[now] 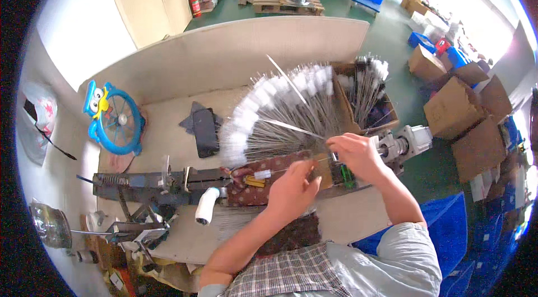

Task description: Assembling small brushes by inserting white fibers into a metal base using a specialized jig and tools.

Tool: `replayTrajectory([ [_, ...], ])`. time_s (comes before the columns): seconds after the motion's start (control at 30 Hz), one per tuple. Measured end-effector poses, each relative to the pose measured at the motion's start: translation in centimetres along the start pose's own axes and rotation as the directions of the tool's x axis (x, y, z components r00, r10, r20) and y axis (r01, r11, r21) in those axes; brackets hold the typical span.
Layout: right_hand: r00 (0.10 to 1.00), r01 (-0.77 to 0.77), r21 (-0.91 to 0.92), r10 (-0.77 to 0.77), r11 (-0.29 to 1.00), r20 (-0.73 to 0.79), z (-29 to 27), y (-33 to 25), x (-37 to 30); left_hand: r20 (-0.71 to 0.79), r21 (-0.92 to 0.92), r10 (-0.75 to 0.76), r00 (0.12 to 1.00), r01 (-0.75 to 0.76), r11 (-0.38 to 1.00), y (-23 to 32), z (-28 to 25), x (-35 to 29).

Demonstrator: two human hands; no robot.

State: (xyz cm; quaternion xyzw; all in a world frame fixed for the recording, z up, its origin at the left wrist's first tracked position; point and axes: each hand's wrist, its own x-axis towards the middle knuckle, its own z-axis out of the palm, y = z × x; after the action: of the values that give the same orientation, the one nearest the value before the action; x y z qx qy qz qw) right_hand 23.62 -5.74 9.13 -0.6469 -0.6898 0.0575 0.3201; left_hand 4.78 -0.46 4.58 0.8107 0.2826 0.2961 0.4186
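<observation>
Directions were read from the person's position, with 12 o'clock straight ahead. The left hand (292,189) was over the spotted cloth (242,197), fingers partly spread and blurred; whether it pinched anything could not be told. The right hand (361,154) was at its 2 o'clock, fingers curled, fingertips near the end of a white strip (291,127); contact could not be determined. The fixture (412,143) was located at 3 o'clock from the right hand.

The brushes (274,92) lay fanned on the tabletop (174,120) at 10 o'clock from the right hand, white heads outward. A box (342,103) containing further brushes was positioned at 12 o'clock from that hand.

A yellow tool (255,181) lay on the cloth at 9 o'clock from the left hand. The phone (206,134) lay at 10 o'clock from that hand, with the blue ring (139,129) beyond it.
</observation>
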Motion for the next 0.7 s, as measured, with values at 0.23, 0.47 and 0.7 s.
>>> replayTrajectory([
  [0.23, 0.988, -0.13, 0.029, 0.132, 0.991, -0.081, 1.3, 1.4, -0.1, 0.174, 0.544, 0.2, 0.964, -0.264, 0.796, -2.6, 4.3, 4.8],
  [0.47, 0.982, -0.061, 0.117, 0.038, 0.991, 0.186, 2.1, 2.6, 0.0, 0.282, 0.826, 0.27, 0.921, -0.376, 0.419, -7.6, 1.5, 7.1],
  [0.7, 0.925, 0.334, 0.296, -0.371, 0.895, 0.078, 6.8, -1.7, 4.1, 0.024, 0.611, 0.231, 0.973, -0.198, 0.766, -4.9, -2.7, -4.1],
])
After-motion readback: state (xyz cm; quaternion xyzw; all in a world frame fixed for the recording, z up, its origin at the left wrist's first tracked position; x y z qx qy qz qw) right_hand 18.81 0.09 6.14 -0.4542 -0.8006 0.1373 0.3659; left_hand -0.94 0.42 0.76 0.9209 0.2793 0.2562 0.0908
